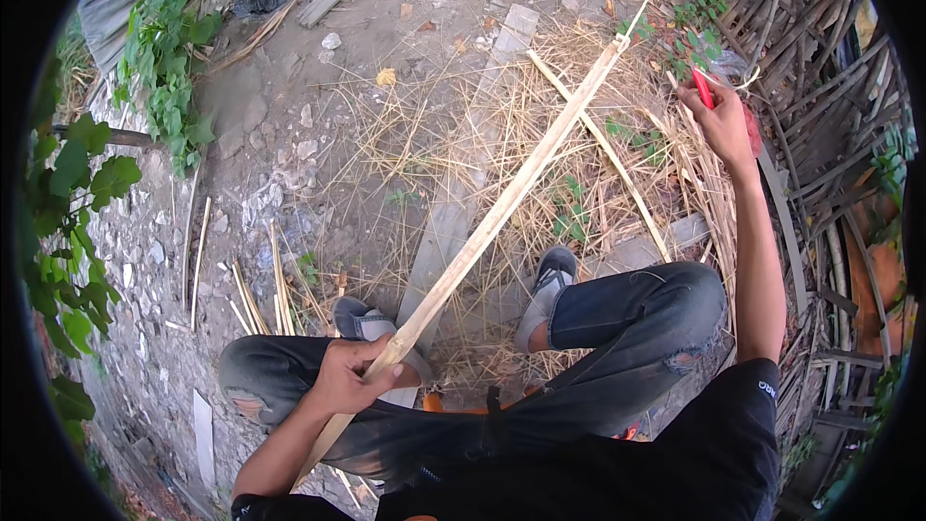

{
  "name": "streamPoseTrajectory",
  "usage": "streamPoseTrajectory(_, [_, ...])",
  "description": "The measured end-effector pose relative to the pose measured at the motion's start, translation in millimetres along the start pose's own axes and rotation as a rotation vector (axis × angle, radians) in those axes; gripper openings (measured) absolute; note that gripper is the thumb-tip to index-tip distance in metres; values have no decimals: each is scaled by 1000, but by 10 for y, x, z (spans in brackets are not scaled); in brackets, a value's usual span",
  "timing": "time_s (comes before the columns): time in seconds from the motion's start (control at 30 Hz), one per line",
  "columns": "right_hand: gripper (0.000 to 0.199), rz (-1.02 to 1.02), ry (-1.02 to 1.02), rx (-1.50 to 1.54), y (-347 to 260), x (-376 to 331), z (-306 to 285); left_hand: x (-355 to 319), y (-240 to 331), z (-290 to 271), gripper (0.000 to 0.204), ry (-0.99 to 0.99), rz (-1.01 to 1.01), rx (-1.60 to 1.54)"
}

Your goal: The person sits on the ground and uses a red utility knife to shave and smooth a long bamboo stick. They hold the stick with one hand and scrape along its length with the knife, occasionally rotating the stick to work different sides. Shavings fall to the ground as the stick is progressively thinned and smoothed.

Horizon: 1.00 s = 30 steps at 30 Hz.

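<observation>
My left hand (353,375) is closed round the lower part of a long pale split bamboo strip (497,219). The strip slants up and away to the right across my lap, and its far end (627,31) is frayed into a thin sliver. At the far right my right hand (723,125) is closed on a slim red tool (703,89), held apart from the strip. Fingers hide most of the tool, so its kind is unclear. A thin curled shaving (750,80) shows just beyond this hand. Another narrow bamboo strip (610,156) lies under the long one, crossing it.
Thin shavings (405,150) litter the ground before my feet, over a flat board (439,241). Several cut strips (256,299) lie left of my knee. A stick fence (820,183) runs along the right, and leafy vines (72,193) hang at the left.
</observation>
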State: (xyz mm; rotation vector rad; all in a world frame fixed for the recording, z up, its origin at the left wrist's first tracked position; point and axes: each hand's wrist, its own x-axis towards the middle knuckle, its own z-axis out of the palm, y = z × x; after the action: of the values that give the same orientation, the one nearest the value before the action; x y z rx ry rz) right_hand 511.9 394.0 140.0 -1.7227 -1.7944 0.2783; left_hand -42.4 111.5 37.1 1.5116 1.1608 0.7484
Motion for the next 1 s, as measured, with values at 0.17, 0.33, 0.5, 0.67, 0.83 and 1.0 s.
streamPoseTrajectory(0.17, [49, 81, -11, -217, -715, 279, 232, 6, 75, 17, 45, -10, 16, 43])
streamPoseTrajectory(0.33, [46, 42, 207, -51, -543, 270, 808, -64, 14, 12, 43, -17, 33, 91])
streamPoseTrajectory(0.5, [35, 3, 123, -7, -571, 319, 951, -115, 10, -18, 41, -37, -1, 120])
streamPoseTrajectory(0.67, [26, -242, 245, -124, -473, 345, 1076, -90, 79, -26, 40, -31, -11, 154])
streamPoseTrajectory(0.83, [25, -88, 308, -28, -365, 424, 1081, -56, 103, 2, 37, -54, -27, 147])
streamPoseTrajectory(1.0, [36, 130, 292, 127, -6, 555, 766, -24, 2, 126, 34, -40, 56, 205])
